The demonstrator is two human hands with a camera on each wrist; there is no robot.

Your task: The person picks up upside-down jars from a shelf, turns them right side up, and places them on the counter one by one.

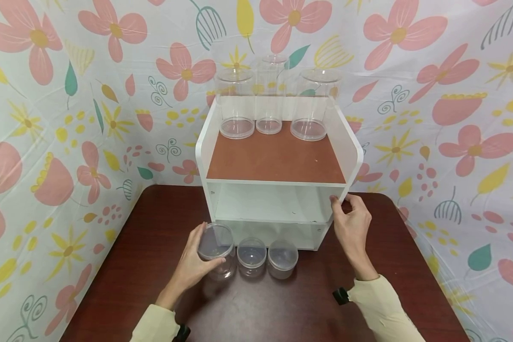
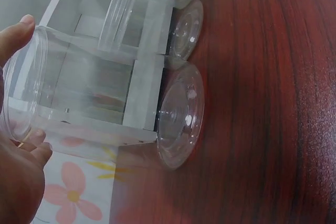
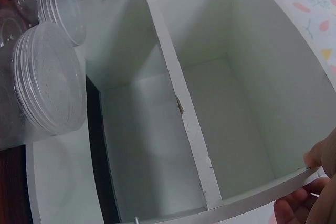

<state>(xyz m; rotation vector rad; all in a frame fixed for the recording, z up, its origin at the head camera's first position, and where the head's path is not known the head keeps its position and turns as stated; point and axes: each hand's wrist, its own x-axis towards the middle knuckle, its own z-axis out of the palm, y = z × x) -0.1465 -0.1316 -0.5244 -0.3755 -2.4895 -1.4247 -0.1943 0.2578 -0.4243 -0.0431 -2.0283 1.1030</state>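
Jar in hand (head view): clear lidded jar (image 1: 215, 248) on dark red table (image 1: 154, 266), leftmost in a row of three, at 9 o'clock from middle jar (image 1: 251, 257) and right jar (image 1: 282, 258); row just in front of white shelf unit (image 1: 278, 190).
Left hand (head view): left hand (image 1: 192, 266) at 7 o'clock from the jar, fingers and thumb wrapped round its wall; clearly the nearer hand.
Right hand (head view): right hand (image 1: 352, 223) well apart at 2 o'clock from the row, pinching the shelf unit's right front edge.
Top shelf (head view): three tall clear canisters (image 1: 269, 102) along the back of the brown top.
Axis (left wrist view): held jar (image 2: 105, 103) with long axis running from the palm toward the table, tilt uncertain; thumb tip (image 2: 18, 30) on the lid end, fingers (image 2: 37, 148) beneath.
Shelf grip (right wrist view): fingertips (image 3: 317, 156) curled on the white panel edge (image 3: 262, 195); ribbed jar lids (image 3: 50, 80) at 9 o'clock.
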